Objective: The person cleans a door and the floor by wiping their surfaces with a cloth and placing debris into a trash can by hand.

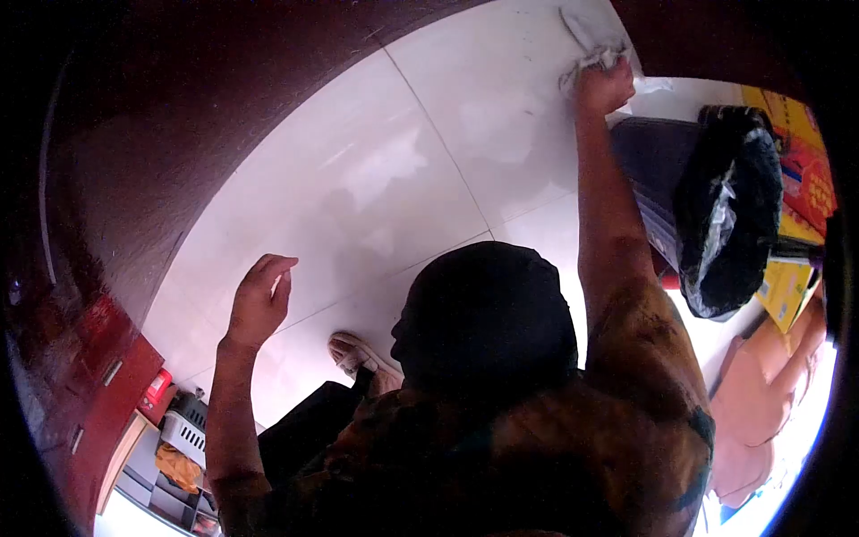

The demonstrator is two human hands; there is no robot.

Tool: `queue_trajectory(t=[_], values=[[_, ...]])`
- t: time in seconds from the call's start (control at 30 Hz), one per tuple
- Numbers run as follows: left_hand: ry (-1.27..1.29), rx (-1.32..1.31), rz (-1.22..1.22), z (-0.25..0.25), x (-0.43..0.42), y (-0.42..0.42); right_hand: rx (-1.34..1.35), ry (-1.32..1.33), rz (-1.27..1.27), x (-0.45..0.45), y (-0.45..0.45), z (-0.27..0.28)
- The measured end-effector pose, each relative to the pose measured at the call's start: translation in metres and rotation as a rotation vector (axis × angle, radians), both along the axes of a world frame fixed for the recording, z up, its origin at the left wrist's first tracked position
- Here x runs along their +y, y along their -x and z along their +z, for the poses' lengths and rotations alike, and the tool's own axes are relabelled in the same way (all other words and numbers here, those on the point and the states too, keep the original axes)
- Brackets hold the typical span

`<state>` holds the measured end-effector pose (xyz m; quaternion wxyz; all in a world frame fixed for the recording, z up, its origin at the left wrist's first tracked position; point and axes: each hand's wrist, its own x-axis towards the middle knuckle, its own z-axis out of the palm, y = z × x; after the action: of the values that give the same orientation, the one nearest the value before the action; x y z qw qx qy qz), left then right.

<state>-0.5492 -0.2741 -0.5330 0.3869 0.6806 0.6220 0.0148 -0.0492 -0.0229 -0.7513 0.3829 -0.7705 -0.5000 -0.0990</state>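
Note:
My right hand [606,87] is stretched far forward, its fingers closed on a crumpled greyish-white cloth [595,59] at the pale tiled floor [429,134]. Part of the cloth is hidden by the hand, close to the corner of a dark red piece of furniture [716,40]. Off to the other side, my left hand [259,304] hangs above the floor with nothing in it. Its fingers are loosely bent, and the thumb stands a little apart from them.
A black plastic bag [729,215] and yellow and red boxes [796,170] stand along the right. Dark red furniture [197,80] curves along the left, with a red drawer cabinet [112,371] and a white basket [185,432] lower down. One shoe [349,353] shows on the floor.

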Motion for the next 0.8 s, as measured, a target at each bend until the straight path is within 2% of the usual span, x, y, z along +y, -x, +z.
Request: queue_trajectory(t=[0.07,0.13,0.27,0.33,0.37,0.43,0.5,0.57,0.63,0.7,0.8], values=[[0.005,-0.007,0.002,-0.004,0.001,-0.009,-0.108,0.024,0.044,0.016,0.012,-0.005],[-0.008,-0.007,0.011,-0.014,0.008,-0.016,0.031,-0.126,0.411,0.035,0.034,-0.015],[-0.038,-0.063,0.046,-0.034,0.033,-0.047,-0.02,0.105,0.753,0.007,0.088,-0.011],[-0.075,-0.108,0.042,-0.05,0.046,-0.061,0.11,0.103,0.977,-0.026,0.099,0.002],[-0.067,-0.122,0.072,-0.056,0.051,-0.068,0.329,0.113,0.975,-0.042,0.097,0.009],[-0.05,-0.145,0.139,-0.071,0.06,-0.083,0.355,-0.042,0.672,-0.063,0.079,0.018],[-0.003,-0.219,0.259,-0.095,0.06,-0.09,0.262,0.043,0.367,-0.081,0.044,0.038],[-0.004,-0.25,0.315,-0.122,0.065,-0.09,0.021,0.117,0.418,-0.096,-0.004,0.007],[-0.029,-0.24,0.334,-0.148,0.068,-0.091,-0.188,0.135,0.433,-0.101,0.005,0.011],[-0.037,-0.252,0.341,-0.167,0.069,-0.092,-0.261,0.151,0.466,-0.109,0.043,0.01],[-0.004,-0.218,0.337,-0.169,0.064,-0.096,-0.163,0.15,0.558,-0.103,0.073,-0.002]])
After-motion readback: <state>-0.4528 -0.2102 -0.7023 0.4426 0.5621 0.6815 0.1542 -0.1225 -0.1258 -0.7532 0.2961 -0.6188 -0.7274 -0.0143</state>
